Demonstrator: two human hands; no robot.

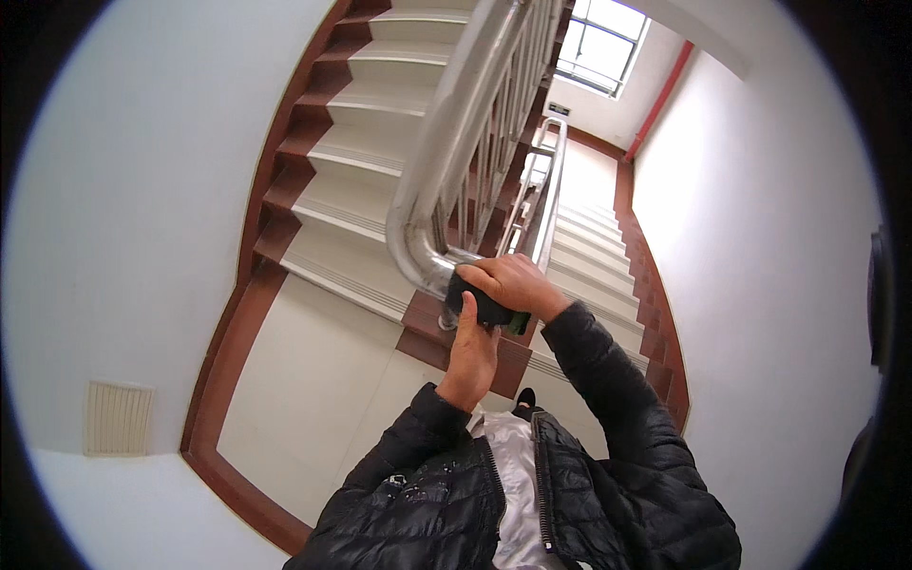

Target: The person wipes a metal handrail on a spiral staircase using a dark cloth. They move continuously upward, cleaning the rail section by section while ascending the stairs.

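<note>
Both of my hands are at the bent end of a stainless steel handrail (427, 235), around a dark cloth or pad (481, 303) that lies against the metal. My right hand (514, 281) grips the dark pad from above, its fingers curled over it. My left hand (474, 349) is below, with the thumb up against the pad's near side and the other fingers mostly hidden behind it. A small green part (519, 323) shows at the pad's right end. What lies under the pad is hidden.
Stairs (370, 142) with red-brown edging rise on the left, and another flight (595, 271) runs beyond the railing on the right. White walls stand on both sides. A red pipe (662, 100) and a window (602, 43) are at the top right; a vent grille (119, 419) is low left.
</note>
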